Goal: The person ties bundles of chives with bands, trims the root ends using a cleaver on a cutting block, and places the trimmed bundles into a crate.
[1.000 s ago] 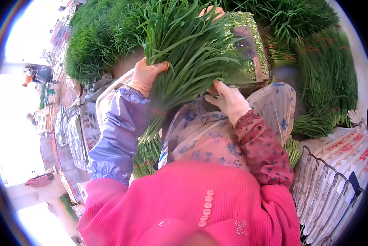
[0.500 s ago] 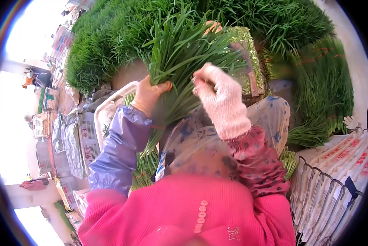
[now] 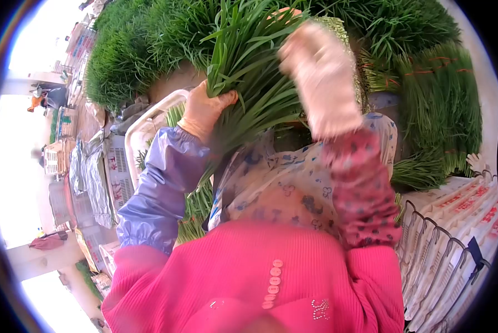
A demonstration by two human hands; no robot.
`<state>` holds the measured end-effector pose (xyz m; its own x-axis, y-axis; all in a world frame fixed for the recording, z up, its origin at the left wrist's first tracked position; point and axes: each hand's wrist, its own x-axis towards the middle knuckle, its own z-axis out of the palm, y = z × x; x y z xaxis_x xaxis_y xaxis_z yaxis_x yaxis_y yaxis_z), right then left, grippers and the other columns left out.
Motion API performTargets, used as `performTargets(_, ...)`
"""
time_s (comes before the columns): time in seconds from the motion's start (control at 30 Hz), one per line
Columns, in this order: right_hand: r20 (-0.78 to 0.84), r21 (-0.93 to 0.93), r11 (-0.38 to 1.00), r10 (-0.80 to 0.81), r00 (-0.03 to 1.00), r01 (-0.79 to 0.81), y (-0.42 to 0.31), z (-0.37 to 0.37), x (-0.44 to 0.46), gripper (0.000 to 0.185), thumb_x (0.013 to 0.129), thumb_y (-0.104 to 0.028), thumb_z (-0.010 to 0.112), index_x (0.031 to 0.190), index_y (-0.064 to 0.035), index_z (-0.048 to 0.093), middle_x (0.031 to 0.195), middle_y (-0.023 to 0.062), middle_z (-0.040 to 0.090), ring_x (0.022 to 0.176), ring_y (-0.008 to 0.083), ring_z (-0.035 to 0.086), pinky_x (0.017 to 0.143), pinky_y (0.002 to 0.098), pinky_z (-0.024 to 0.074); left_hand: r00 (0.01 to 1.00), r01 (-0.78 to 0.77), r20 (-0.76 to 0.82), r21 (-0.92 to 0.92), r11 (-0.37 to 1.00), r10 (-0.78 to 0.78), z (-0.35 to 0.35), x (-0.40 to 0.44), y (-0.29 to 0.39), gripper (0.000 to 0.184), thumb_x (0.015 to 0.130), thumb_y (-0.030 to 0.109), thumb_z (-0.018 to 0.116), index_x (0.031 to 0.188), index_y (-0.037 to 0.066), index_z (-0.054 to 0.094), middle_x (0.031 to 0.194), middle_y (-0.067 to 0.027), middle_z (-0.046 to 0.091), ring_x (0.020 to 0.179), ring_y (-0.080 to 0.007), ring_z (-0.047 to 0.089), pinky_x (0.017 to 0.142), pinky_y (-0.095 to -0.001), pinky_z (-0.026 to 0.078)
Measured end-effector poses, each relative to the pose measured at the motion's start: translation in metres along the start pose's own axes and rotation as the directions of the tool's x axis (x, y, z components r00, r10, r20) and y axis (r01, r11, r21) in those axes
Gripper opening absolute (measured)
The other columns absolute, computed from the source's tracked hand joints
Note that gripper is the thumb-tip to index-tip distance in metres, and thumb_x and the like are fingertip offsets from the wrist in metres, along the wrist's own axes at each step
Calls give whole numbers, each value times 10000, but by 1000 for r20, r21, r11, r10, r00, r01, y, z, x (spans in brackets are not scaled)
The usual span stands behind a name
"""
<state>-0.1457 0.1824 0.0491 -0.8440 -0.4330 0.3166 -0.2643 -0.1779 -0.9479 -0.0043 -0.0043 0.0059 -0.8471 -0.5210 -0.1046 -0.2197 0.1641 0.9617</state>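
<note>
In a pale rubber-like glove, my left hand [image 3: 203,110] is wrapped round a bunch of green chives [image 3: 251,66], thumb across the stems. The leaves fan upward and to the right; the lower stems hang toward my lap. My right hand [image 3: 325,80], in a whitish knit glove, is raised to the right of the bunch, over a board or box topped with pale green bits [image 3: 335,25]. Motion smears its fingers, so I cannot make out whether they hold anything. A patterned clear apron [image 3: 285,191] covers my lap.
Large heaps of chives [image 3: 132,61] lie ahead. Tied bundles [image 3: 440,100] with orange bands are stacked at right. A white plastic basket [image 3: 149,117] stands by my left arm. White crates with wire handles [image 3: 454,238] are at lower right. A person [image 3: 53,97] is far left.
My right hand has moved up and to the right, away from the stems. My left hand has risen slightly with the chives still in its grip.
</note>
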Motion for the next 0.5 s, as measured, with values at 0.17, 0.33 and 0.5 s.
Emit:
performTargets(0.17, 281, -388, 919, 48, 958, 68, 41, 17, -47, 119, 871, -73, 645, 988, -64, 626, 938, 147, 649, 856, 318, 661, 736, 365, 539, 997, 65, -38, -13, 998, -66, 4, 2, 10, 296, 843, 15, 745, 1118, -37, 650, 995, -66, 714, 847, -128, 644, 782, -283, 541)
performTargets(0.33, 398, -554, 790, -23, 917, 261, 52, 21, -48, 177, 866, -176, 658, 1013, -102, 594, 916, 138, 609, 856, 367, 629, 704, 443, 521, 998, 58, -22, -21, 998, -59, 7, 1, 8, 287, 848, 11, 735, 1118, -29, 647, 993, -70, 713, 855, -128, 648, 785, -282, 540)
performTargets(0.5, 126, 14, 989, 142, 982, -145, 66, 31, -56, 86, 856, -30, 646, 937, -48, 669, 863, 61, 670, 751, 172, 637, 691, 301, 512, 998, 56, -35, -53, 997, -58, 1, 4, 6, 276, 855, 24, 729, 1113, -24, 644, 979, -66, 707, 848, -129, 642, 783, -287, 531)
